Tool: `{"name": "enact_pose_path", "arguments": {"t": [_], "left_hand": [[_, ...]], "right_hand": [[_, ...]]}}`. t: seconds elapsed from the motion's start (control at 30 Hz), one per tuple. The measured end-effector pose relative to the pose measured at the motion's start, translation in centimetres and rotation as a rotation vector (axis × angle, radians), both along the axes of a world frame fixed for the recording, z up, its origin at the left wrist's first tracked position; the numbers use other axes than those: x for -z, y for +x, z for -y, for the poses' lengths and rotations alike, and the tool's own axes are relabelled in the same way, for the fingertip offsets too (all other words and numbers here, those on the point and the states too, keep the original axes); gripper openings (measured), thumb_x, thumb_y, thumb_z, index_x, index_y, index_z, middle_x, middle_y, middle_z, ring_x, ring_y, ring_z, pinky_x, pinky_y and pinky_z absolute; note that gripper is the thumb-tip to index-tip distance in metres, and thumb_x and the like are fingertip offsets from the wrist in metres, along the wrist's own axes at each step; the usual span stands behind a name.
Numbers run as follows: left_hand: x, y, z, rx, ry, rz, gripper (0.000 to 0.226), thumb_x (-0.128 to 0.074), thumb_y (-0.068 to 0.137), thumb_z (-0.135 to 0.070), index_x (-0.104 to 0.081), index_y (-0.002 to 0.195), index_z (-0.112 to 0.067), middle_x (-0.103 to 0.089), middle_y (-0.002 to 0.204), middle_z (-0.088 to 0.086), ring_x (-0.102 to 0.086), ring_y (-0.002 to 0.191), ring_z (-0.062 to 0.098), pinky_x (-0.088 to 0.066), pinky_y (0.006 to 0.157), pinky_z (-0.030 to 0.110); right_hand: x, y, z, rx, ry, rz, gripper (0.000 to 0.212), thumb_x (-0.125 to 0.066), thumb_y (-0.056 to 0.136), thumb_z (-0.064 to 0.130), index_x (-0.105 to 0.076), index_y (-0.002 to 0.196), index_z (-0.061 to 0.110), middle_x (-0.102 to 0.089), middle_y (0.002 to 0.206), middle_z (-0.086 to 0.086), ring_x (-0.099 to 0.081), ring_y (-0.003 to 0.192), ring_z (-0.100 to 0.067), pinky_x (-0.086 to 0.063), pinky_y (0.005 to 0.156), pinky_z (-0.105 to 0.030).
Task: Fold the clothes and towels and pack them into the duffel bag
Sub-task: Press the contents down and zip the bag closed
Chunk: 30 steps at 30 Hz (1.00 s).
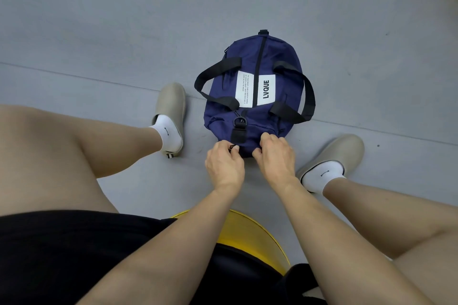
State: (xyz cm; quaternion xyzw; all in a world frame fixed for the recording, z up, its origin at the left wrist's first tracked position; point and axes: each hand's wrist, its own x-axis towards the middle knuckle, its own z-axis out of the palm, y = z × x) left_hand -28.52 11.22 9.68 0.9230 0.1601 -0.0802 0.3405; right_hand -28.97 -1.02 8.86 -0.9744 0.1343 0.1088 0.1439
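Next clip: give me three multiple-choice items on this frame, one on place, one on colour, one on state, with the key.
1. Where is the bag? A on the floor between the shoes; B on a bed; C on a table.
2. Bag's colour? A red; B navy; C green.
3. The left hand and right hand? A both hang idle; B both grip the bag's near end; C one reaches inside.
Key: 1 A, it lies on grey floor with a shoe on each side; 2 B, its cloth is navy; 3 B, the fingers of both curl on its near end.
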Motion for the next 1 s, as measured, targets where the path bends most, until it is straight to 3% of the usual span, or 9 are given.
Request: {"name": "enact_pose_path", "arguments": {"t": [0.1,0.23,0.4,0.5,0.6,0.73,0.8,0.9,1.0], "left_hand": [[0.3,0.3,-0.4,0.001,-0.003,-0.032,0.014,-0.059,0.097,-0.024,-0.063,0.087,-0.015,-0.067,0.088,0.003,-0.059,0.087,0.029,-0.046,0.078,0.041],[0.1,0.5,-0.3,-0.108,-0.049,-0.122,0.014,-0.058,0.098,-0.026,-0.063,0.09,-0.015,-0.067,0.088,0.0,-0.06,0.088,0.025,-0.037,0.073,0.031],[-0.2,1.2,-0.3,-0.202,-0.105,-0.202,0.013,-0.057,0.098,-0.024,-0.062,0.089,-0.015,-0.061,0.076,-0.004,-0.06,0.086,0.028,-0.047,0.089,0.039],[0.4,2.2,-2.8,-0.307,-0.124,-0.236,0.014,-0.058,0.097,-0.024,-0.064,0.092,-0.013,-0.07,0.094,0.009,-0.063,0.095,0.034,-0.048,0.085,0.037],[1.4,2.4,-4.6,-0.24,-0.191,-0.224,0.017,-0.061,0.096,-0.024,-0.064,0.086,-0.01,-0.069,0.086,0.007,-0.064,0.09,0.034,-0.052,0.083,0.039],[1.8,1.6,-4.8,-0.22,-0.217,-0.203,0.015,-0.061,0.096,-0.023,-0.063,0.085,-0.012,-0.07,0.086,0.005,-0.065,0.087,0.031,-0.052,0.086,0.043],[1.4,1.6,-5.0,-0.174,-0.211,-0.183,0.015,-0.062,0.096,-0.023,-0.063,0.085,-0.014,-0.069,0.085,0.003,-0.064,0.086,0.03,-0.051,0.083,0.04],[1.2,1.4,-5.7,-0.127,-0.209,-0.176,0.016,-0.061,0.097,-0.026,-0.063,0.086,-0.014,-0.069,0.085,0.0,-0.063,0.084,0.026,-0.05,0.08,0.04],[1.4,1.2,-6.6,-0.112,-0.222,-0.204,0.016,-0.063,0.096,-0.029,-0.065,0.086,-0.017,-0.07,0.084,-0.002,-0.064,0.085,0.023,-0.052,0.081,0.038]], "right_hand": [[-0.3,0.0,0.0,-0.008,-0.003,-0.008,0.011,-0.055,0.091,0.024,-0.053,0.095,0.014,-0.064,0.095,-0.004,-0.054,0.088,-0.027,-0.04,0.069,-0.037],[-0.5,0.0,0.0,-0.017,-0.007,-0.015,0.011,-0.055,0.091,0.024,-0.053,0.096,0.014,-0.064,0.097,-0.004,-0.054,0.089,-0.026,-0.039,0.069,-0.036],[-0.8,0.2,0.2,-0.007,-0.004,-0.039,0.013,-0.055,0.091,0.024,-0.054,0.098,0.014,-0.064,0.099,-0.005,-0.054,0.091,-0.027,-0.041,0.071,-0.037],[-0.7,-0.2,1.5,0.05,0.011,-0.068,0.012,-0.055,0.091,0.023,-0.054,0.097,0.012,-0.065,0.101,-0.007,-0.055,0.093,-0.03,-0.036,0.067,-0.034],[-0.8,-0.6,3.0,0.04,0.035,-0.074,0.014,-0.055,0.095,0.027,-0.056,0.098,0.014,-0.066,0.102,-0.006,-0.057,0.093,-0.03,-0.035,0.066,-0.033],[-1.9,-0.6,1.5,-0.09,0.132,0.076,0.019,-0.058,0.098,0.037,-0.061,0.106,0.02,-0.066,0.098,-0.001,-0.06,0.093,-0.028,-0.047,0.068,-0.037],[-2.3,-0.6,-0.8,-0.24,0.163,0.132,0.025,-0.058,0.098,0.038,-0.062,0.12,0.025,-0.066,0.095,-0.002,-0.063,0.09,-0.03,-0.052,0.065,-0.042],[-2.7,0.3,-4.6,-0.375,0.127,0.008,0.046,-0.046,0.104,0.039,-0.037,0.149,0.04,-0.068,0.095,-0.005,-0.066,0.085,-0.035,-0.048,0.061,-0.038],[-1.6,1.2,-6.0,-0.311,0.057,-0.12,0.054,-0.04,0.106,0.04,-0.018,0.155,0.045,-0.07,0.098,-0.013,-0.066,0.086,-0.039,-0.04,0.063,-0.037]]}}
